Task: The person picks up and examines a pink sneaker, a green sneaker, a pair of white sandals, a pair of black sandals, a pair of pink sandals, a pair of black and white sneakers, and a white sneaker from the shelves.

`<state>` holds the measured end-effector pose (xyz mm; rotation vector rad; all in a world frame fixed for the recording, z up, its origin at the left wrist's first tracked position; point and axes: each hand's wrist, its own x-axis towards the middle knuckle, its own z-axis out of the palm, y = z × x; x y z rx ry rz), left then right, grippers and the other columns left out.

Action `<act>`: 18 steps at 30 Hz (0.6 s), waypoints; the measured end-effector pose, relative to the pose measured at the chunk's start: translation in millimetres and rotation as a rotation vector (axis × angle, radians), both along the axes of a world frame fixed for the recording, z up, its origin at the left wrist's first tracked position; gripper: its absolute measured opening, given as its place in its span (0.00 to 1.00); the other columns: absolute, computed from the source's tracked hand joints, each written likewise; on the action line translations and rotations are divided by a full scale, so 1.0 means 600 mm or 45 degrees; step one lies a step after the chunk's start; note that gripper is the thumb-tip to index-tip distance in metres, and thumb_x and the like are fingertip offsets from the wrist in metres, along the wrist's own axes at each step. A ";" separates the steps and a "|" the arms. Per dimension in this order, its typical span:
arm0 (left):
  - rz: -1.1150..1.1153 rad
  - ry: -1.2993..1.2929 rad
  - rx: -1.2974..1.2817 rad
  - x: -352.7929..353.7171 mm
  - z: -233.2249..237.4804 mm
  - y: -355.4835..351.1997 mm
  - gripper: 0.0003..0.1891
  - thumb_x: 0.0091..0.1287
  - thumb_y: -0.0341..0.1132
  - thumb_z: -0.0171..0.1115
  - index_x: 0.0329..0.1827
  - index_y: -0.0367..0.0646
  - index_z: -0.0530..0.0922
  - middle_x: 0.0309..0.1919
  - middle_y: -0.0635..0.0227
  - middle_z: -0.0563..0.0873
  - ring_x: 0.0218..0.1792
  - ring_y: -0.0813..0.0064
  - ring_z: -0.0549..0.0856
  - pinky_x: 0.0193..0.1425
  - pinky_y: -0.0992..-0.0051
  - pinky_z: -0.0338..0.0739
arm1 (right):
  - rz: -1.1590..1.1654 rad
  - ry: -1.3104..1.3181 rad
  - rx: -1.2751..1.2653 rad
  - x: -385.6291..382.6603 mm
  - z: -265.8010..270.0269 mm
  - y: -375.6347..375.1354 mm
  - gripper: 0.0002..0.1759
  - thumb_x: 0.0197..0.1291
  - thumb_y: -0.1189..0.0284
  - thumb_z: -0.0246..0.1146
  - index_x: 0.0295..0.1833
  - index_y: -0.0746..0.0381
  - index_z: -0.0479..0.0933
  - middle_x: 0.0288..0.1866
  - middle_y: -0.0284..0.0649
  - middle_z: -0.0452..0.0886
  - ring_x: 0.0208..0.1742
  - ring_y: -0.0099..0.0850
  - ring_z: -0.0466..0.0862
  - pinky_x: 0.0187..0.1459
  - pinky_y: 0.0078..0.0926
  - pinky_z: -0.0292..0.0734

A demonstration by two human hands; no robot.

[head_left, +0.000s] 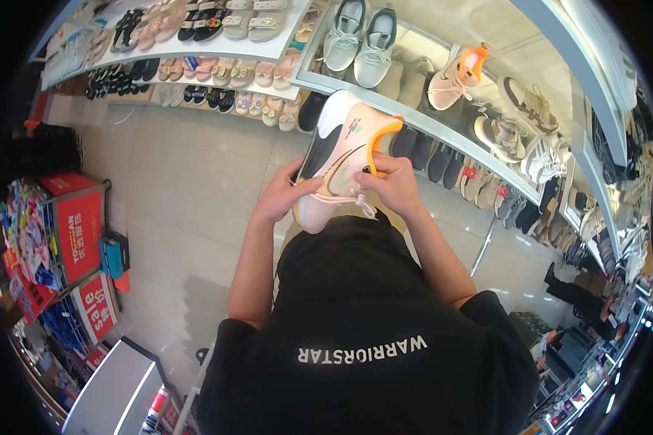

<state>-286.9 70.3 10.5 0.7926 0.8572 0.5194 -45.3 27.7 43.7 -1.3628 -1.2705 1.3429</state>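
Observation:
A pale peach sneaker (345, 156) with an orange collar and a white and black sole is held up in front of my body, its toe pointing down toward me. My left hand (286, 192) grips the sole side, thumb on the upper near the toe. On the other side, my right hand (392, 181) pinches the shoe near its laces and opening. A similar peach and orange sneaker (453, 83) stands on the glass-edged shelf (421, 112) ahead, beside a pair of light grey-green sneakers (359, 47).
Racks of sandals (228, 22) line the upper left. More shoes (442, 163) sit beneath the shelf. Red sale signs (80, 228) and bins stand at the left, near a grey-white box-like stand (116, 391). Another person (584, 301) is at the far right.

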 end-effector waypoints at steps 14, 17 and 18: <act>-0.331 -0.212 0.125 0.122 -0.058 -0.020 0.43 0.66 0.35 0.69 0.79 0.35 0.54 0.74 0.51 0.66 0.72 0.63 0.70 0.71 0.64 0.70 | -0.730 -0.237 -0.255 0.178 -0.049 0.029 0.07 0.52 0.77 0.66 0.32 0.71 0.85 0.20 0.31 0.79 0.20 0.16 0.73 0.24 0.19 0.67; -0.363 -0.235 0.052 0.122 -0.061 -0.007 0.43 0.69 0.34 0.66 0.82 0.41 0.50 0.77 0.55 0.64 0.73 0.58 0.70 0.69 0.64 0.72 | -0.675 -0.480 -0.185 0.210 -0.046 0.072 0.10 0.51 0.73 0.67 0.28 0.71 0.83 0.19 0.37 0.80 0.20 0.22 0.75 0.26 0.26 0.70; -0.365 -0.298 0.018 0.125 -0.065 -0.002 0.42 0.69 0.34 0.66 0.81 0.41 0.52 0.77 0.56 0.64 0.73 0.58 0.70 0.69 0.64 0.72 | -0.656 -0.498 -0.183 0.221 -0.054 0.096 0.10 0.51 0.73 0.67 0.28 0.71 0.83 0.19 0.37 0.80 0.20 0.22 0.75 0.26 0.26 0.70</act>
